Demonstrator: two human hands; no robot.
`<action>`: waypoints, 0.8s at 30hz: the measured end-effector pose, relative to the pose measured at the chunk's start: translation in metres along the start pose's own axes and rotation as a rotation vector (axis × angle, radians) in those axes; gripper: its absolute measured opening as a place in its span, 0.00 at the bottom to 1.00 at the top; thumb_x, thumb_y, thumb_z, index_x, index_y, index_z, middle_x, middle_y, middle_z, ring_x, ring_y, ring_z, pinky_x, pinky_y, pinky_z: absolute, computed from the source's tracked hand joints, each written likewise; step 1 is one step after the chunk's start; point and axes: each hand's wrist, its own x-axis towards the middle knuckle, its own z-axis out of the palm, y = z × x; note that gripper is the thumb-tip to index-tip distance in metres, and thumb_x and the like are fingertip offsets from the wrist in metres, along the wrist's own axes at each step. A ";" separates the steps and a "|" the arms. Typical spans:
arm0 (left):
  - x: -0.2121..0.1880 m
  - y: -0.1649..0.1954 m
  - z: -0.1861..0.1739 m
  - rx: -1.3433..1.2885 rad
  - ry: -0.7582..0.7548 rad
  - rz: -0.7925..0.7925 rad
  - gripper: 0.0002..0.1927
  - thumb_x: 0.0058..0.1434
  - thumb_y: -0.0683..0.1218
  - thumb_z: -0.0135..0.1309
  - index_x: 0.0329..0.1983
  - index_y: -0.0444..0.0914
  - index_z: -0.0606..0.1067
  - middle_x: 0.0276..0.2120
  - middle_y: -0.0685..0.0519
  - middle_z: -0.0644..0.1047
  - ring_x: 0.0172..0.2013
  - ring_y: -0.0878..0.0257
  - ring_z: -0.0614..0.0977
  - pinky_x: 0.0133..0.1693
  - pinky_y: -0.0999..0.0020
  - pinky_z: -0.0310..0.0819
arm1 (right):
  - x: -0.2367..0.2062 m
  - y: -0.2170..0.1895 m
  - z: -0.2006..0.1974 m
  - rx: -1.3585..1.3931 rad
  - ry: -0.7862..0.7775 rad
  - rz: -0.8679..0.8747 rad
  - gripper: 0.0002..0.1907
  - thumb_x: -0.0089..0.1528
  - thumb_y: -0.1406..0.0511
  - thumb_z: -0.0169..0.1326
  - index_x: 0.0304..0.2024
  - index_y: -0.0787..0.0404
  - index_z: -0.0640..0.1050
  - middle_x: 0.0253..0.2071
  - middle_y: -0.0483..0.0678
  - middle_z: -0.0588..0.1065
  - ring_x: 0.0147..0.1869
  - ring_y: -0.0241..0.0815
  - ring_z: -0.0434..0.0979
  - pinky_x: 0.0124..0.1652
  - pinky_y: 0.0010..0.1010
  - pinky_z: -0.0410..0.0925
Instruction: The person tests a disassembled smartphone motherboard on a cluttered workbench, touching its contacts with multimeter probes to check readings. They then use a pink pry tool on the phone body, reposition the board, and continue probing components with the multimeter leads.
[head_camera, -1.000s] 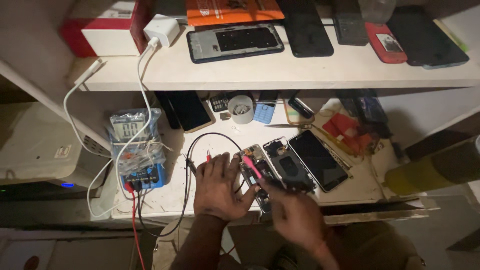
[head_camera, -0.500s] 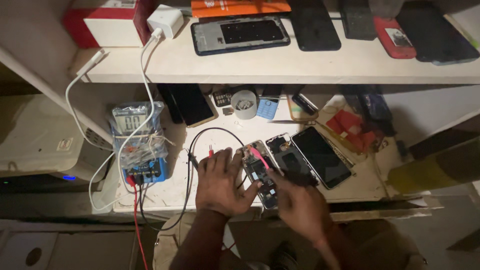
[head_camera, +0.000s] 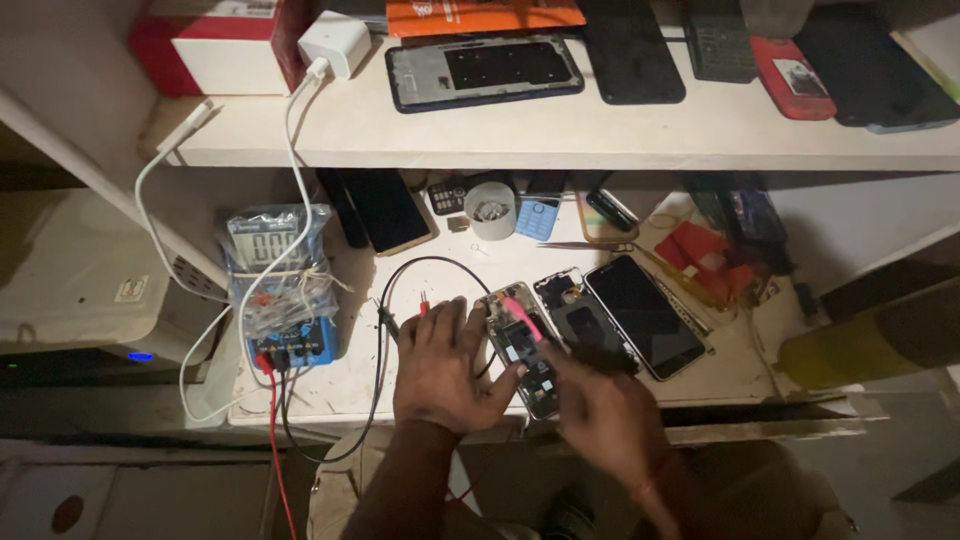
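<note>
An opened phone (head_camera: 524, 352) lies with its insides exposed on the white worktop (head_camera: 350, 375). My left hand (head_camera: 448, 365) rests flat on the worktop just left of it, fingers spread, thumb against the phone's edge. My right hand (head_camera: 600, 412) comes in from the lower right and grips a thin pink tool (head_camera: 520, 317), whose tip sits over the upper part of the opened phone. A black probe (head_camera: 386, 320) and a red probe tip (head_camera: 424, 300) lie just beyond my left fingers.
A blue multimeter (head_camera: 275, 285) in a plastic wrap stands at the left with red and black leads. A phone back cover (head_camera: 582, 318) and a dark-screened phone (head_camera: 645, 315) lie right of the opened phone. Tape roll (head_camera: 492, 208) at the back. The shelf above (head_camera: 560, 135) holds several phones and a white charger (head_camera: 335, 40).
Both hands stay at the opened phone. The pink tool has shifted slightly up the phone, and the view has tilted a little.
</note>
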 end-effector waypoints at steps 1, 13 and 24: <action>-0.001 0.000 0.000 0.009 0.034 0.008 0.47 0.55 0.72 0.50 0.69 0.37 0.64 0.67 0.34 0.64 0.68 0.40 0.62 0.65 0.39 0.45 | 0.000 -0.001 0.000 0.012 0.048 -0.032 0.28 0.59 0.67 0.53 0.62 0.44 0.76 0.26 0.49 0.81 0.17 0.42 0.79 0.22 0.34 0.71; -0.003 0.002 0.000 -0.037 0.144 0.028 0.45 0.55 0.70 0.54 0.66 0.36 0.68 0.64 0.35 0.67 0.65 0.41 0.64 0.64 0.40 0.50 | -0.015 -0.002 -0.005 -0.023 0.097 -0.108 0.30 0.55 0.67 0.56 0.61 0.42 0.78 0.25 0.54 0.80 0.27 0.51 0.82 0.30 0.39 0.74; -0.002 0.003 0.005 -0.070 0.183 0.039 0.44 0.52 0.68 0.56 0.65 0.36 0.70 0.63 0.35 0.68 0.65 0.42 0.66 0.64 0.41 0.51 | -0.005 -0.009 0.003 -0.072 -0.026 0.047 0.31 0.56 0.67 0.56 0.63 0.41 0.78 0.24 0.57 0.79 0.26 0.56 0.81 0.31 0.43 0.73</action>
